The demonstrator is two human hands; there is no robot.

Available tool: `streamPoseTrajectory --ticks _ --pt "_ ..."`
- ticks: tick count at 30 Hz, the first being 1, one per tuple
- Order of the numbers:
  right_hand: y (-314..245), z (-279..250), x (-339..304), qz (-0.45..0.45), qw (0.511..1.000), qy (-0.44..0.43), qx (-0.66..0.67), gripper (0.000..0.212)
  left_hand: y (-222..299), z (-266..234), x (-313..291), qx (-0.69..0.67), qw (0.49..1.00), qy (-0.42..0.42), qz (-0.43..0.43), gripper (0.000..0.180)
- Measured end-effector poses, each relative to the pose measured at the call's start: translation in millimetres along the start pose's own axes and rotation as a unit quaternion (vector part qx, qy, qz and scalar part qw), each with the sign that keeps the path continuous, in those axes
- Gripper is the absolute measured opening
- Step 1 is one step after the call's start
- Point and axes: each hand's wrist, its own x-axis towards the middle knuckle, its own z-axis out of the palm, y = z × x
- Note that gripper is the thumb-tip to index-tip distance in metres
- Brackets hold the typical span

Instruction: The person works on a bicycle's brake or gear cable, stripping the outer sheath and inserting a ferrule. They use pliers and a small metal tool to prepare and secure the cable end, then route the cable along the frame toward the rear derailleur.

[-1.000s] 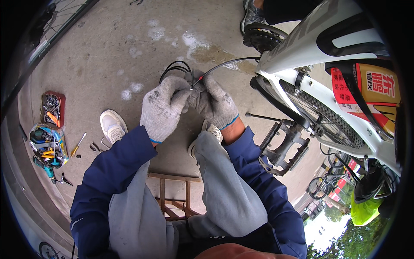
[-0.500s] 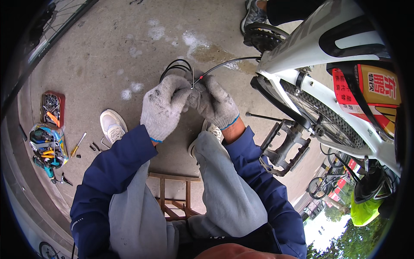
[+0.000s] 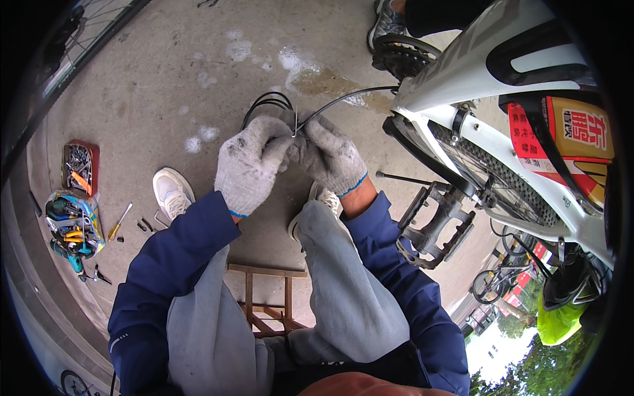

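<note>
Both my hands wear grey knitted work gloves and meet in front of my knees. My left hand (image 3: 248, 162) is closed in a pinch, with a thin silvery metal rod (image 3: 296, 119) standing up at its fingertips. My right hand (image 3: 333, 158) is closed on a black bicycle cable (image 3: 348, 97), which runs to the white bicycle frame (image 3: 456, 72) on the right. Loops of black cable (image 3: 267, 100) curve up behind my left hand. My fingers hide where the rod and the cable meet.
On the left lie a tin of small parts (image 3: 80, 168), a tool bag (image 3: 74, 224) and a screwdriver (image 3: 120, 221). The bicycle's pedal (image 3: 436, 228) juts out near my right forearm. A wooden stool (image 3: 267, 270) is below me. Another person's shoe (image 3: 388, 26) shows at the top.
The small red piece that showed on the cable by my right fingertips is no longer visible. My right fingers have shifted slightly; otherwise the hands have hardly moved.
</note>
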Motion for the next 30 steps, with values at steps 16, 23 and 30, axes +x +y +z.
streamPoseTrajectory --ticks 16,23,30 --pt "0.1 -8.4 -3.1 0.004 1.000 0.010 0.017 0.041 0.3 2.4 -1.0 0.007 1.000 -0.011 0.018 0.014" --pt "-24.0 -1.4 0.0 -0.077 0.984 0.158 -0.024 0.031 -3.7 3.1 -0.2 -0.015 0.999 0.020 -0.034 0.012" --pt "-21.7 10.2 -5.4 -0.079 0.960 0.211 -0.164 0.027 -13.1 7.7 4.2 0.028 0.998 0.050 0.024 0.016"
